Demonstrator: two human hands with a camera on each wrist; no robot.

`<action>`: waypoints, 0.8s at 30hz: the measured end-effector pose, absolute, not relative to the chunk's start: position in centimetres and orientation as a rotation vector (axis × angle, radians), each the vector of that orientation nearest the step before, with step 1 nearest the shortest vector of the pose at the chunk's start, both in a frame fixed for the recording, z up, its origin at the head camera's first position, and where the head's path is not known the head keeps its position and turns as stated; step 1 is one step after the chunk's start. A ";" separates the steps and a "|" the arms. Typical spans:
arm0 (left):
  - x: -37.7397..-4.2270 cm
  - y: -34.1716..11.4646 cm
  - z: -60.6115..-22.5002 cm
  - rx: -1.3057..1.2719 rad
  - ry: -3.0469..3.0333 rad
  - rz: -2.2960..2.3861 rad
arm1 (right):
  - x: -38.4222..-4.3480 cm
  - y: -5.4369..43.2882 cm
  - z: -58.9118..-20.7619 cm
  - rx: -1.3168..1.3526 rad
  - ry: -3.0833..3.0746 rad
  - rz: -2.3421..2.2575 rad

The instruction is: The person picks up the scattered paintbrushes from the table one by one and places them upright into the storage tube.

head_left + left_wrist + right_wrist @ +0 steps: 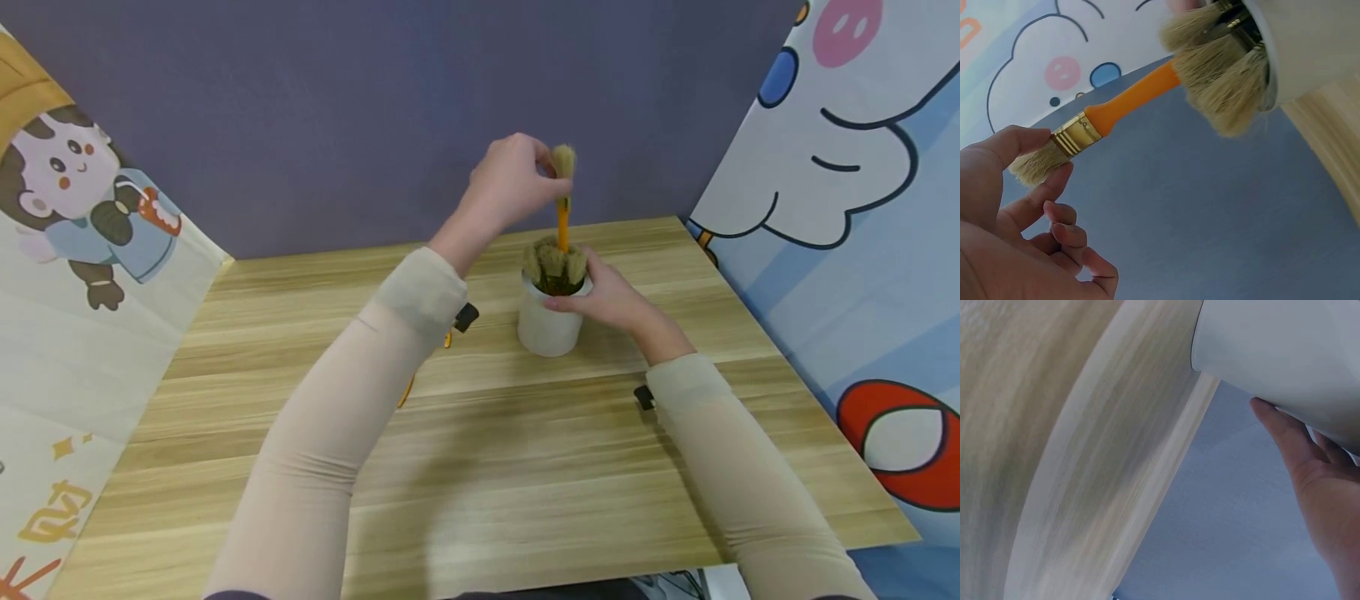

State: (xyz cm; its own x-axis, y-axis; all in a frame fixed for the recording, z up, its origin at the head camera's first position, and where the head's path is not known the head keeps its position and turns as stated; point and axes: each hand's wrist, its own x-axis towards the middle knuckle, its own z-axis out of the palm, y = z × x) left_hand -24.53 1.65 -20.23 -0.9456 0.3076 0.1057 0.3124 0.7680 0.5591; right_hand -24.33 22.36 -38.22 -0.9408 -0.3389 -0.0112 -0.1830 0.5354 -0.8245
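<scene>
My left hand [517,179] pinches a paintbrush [563,221] between thumb and forefinger, by the metal band and bristle base. The brush stands bristles up, its orange handle [1141,94] pointing down among other brushes. Those brushes [551,262], with pale bristles, fill a white cylindrical pot [547,329] standing on the table. My right hand [611,296] grips the pot near its rim, thumb on the near side and fingers round the far right. In the right wrist view, fingers [1279,428] lie against the pot's wall. The brush's lower handle end is hidden among the bristles.
The wooden table [525,483] meets a dark blue-grey wall [360,125] behind the pot. Printed cartoon panels [825,183] stand at both sides. A thin orange object [406,392] on the table is partly hidden by my left sleeve. A small black device [467,317] sits at my left wrist.
</scene>
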 end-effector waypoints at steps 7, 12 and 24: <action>-25.0 2.3 -21.8 -0.523 -2.998 -0.878 | -24.4 22.5 -38.4 -0.429 2.618 -1.351; -25.1 2.3 -22.8 -0.533 -3.032 -0.885 | -24.4 22.5 -38.5 -0.452 2.615 -1.361; -25.3 2.6 -24.7 -0.525 -3.096 -0.831 | -24.5 22.5 -38.5 -0.467 2.601 -1.371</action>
